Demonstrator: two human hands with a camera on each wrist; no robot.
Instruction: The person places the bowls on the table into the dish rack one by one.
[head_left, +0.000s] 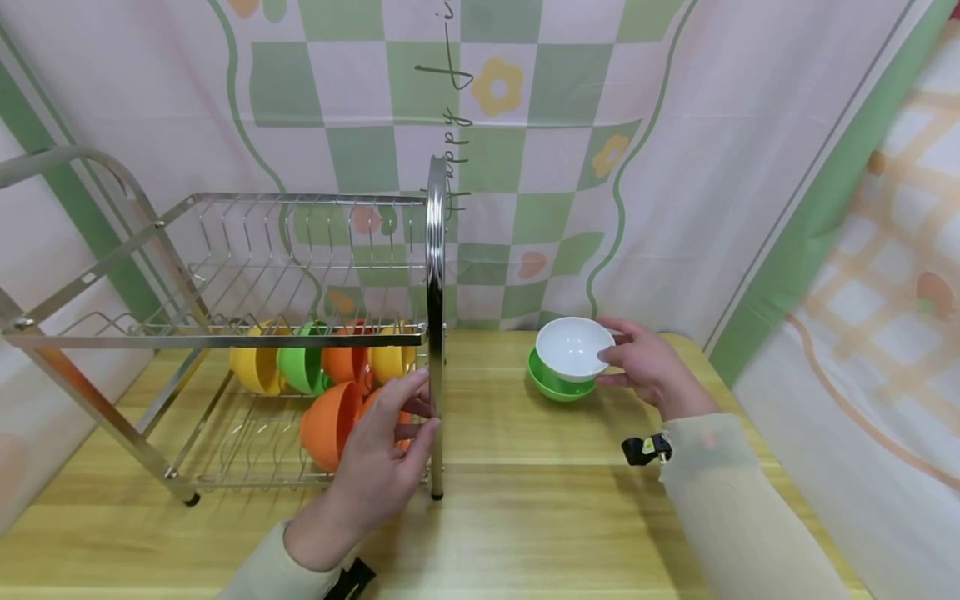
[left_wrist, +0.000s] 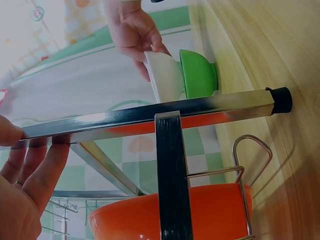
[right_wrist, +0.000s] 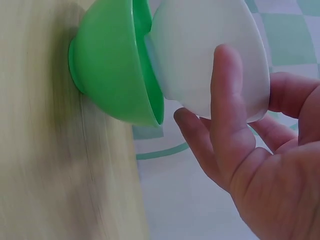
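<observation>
My right hand (head_left: pixel 645 362) grips a white bowl (right_wrist: pixel 200 55) by its side, with the thumb and fingers spread about its rim and wall. The foot of that bowl dips just into the mouth of a green bowl (right_wrist: pixel 107 65), which stands upright on the wooden table (head_left: pixel 517 533). With thumb and fingers on either side, my left hand (head_left: pixel 390 442) holds the front right post (left_wrist: pixel 100 122) of a two-tier metal dish rack (head_left: pixel 433 275). Behind that hand, an orange bowl (head_left: pixel 327 429) leans on its side in the lower tier; another orange one is partly hidden.
In the lower tier's back row stand yellow (head_left: pixel 255 367), green (head_left: pixel 300 367) and orange (head_left: pixel 345 362) cups, with another yellow cup (head_left: pixel 392 358) at the right. A checked curtain (head_left: pixel 495 167) hangs behind the table. The rack's black foot (left_wrist: pixel 281 100) rests on the tabletop.
</observation>
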